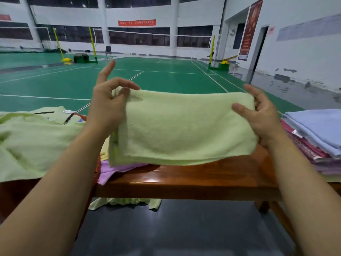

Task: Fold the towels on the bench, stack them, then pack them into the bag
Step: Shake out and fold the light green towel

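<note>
The left hand (107,106) and the right hand (262,115) pinch a folded pale green towel (184,126) at centre frame. A folded stack (317,137) lies at right on the bench (184,180), loose towels (33,141) at left.

Folded stack (317,137) lies right on bench (184,179)

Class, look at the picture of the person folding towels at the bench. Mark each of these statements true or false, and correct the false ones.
1. Both hands hold the green towel. True.
2. The left hand grips the towel's left end, the right hand its right end. True.
3. The folded stack lies at the left end of the bench. False: it lies at the right end.
4. The top towel of the stack is red. False: it is light blue.
</note>
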{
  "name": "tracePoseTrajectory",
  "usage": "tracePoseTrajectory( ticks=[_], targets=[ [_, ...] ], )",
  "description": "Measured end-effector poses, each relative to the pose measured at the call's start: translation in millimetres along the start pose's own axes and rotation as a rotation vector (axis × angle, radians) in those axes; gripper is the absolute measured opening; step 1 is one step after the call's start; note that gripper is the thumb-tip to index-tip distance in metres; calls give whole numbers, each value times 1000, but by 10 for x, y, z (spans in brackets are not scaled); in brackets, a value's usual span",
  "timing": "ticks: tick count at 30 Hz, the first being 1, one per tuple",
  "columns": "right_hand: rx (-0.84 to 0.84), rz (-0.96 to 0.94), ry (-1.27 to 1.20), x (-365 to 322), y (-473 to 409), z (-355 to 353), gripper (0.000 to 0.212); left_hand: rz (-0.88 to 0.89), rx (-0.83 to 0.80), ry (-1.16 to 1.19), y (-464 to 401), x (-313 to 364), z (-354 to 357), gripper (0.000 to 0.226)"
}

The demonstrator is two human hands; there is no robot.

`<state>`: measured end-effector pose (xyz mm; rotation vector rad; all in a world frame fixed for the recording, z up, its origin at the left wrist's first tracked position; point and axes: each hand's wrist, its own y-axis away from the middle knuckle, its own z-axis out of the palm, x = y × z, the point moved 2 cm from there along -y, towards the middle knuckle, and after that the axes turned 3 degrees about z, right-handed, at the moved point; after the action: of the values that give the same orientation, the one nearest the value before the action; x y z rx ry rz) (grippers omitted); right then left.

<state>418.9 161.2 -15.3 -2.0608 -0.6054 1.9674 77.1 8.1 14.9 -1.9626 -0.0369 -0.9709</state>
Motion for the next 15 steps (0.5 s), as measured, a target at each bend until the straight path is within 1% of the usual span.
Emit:
tracePoseTrajectory(
  ticks=[3,5,7,10,12,13,15],
  targets=[
    [-142,186,197,234,35,-90,80,-140,-199,-86,64,-154,236,27],
    [-201,286,397,474,101,-80,79,-218,-325,-115,203,-368,439,32],
    [-213,373,534,694,164,-69,73,-281,-409,-130,364,-545,646,33],
    [-177,497,551,853,170,-103,67,-299,-541,-259,474,-678,880,31],
    [-160,540,570,837,111,-154,65,-300,-540,-393,399,-712,878,32],
    [-160,558,593,827,87,-176,64,-302,-513,-473,341,-722,837,34],
    [-170,622,636,811,74,-192,53,-299,-430,-691,230,-665,720,37]
  ],
)
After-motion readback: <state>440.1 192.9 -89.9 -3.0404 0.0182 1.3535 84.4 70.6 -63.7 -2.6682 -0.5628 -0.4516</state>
